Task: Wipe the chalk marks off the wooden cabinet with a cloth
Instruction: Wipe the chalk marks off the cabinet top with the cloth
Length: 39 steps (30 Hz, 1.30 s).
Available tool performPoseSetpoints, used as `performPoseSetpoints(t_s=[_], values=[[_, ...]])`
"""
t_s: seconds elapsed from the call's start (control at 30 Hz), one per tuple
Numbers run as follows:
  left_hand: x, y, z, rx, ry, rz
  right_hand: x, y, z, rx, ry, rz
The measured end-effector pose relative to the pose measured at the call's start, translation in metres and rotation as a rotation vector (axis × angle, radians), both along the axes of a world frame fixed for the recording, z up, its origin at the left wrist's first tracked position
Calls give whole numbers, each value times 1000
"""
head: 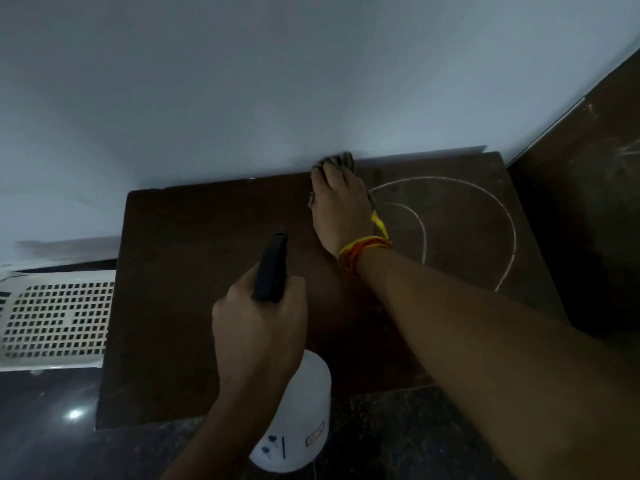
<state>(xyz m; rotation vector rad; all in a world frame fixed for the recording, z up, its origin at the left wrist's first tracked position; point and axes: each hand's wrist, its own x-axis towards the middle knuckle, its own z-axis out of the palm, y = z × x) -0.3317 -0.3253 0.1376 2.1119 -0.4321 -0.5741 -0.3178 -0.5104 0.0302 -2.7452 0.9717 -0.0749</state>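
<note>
while your right arm reaches long across the wooden cabinet [194, 271] from the lower right, your right hand [341, 209] lies flat, palm down, at the far edge of the cabinet top, close against the pale wall [242, 81]. its fingers are spread only a little and press down on a striped cloth [337, 161], which bunches out past the fingertips at that far edge. orange and yellow threads [363, 249] circle your right wrist, with one loose yellow end lying toward the hand.

your left arm comes up from the bottom edge, bent at the wrist, and your left hand [258, 327] is wrapped tight around the neck of a white spray bottle [298, 410], held over the near edge of the cabinet top. the black sprayer head [272, 268] sticks up out of your fist and points toward the far edge. the bottle carries small blue marks and a little red-bordered label, too blurred to read.

chalk marks [485, 209] sit on the right half of the cabinet top: two white curved lines, one inside the other, starting just beside your right hand and sweeping toward the right edge. the left half of the top looks dark and unmarked.

a white perforated basket [55, 317] stands just beside the cabinet's left edge, and a dark wooden panel [588, 220] rises at its right edge.
</note>
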Motion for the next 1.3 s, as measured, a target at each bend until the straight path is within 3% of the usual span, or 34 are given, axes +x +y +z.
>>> performPoseSetpoints(t_s=[0.57,0.87,1.3], values=[[-32,10,18,50,9,33,-151,159,-1,8,-42,-6],[-55,31,13,55,34,38,-182,184,0,-49,-191,21],[-98,11,20,56,-11,89,-232,153,6,-15,-149,76]])
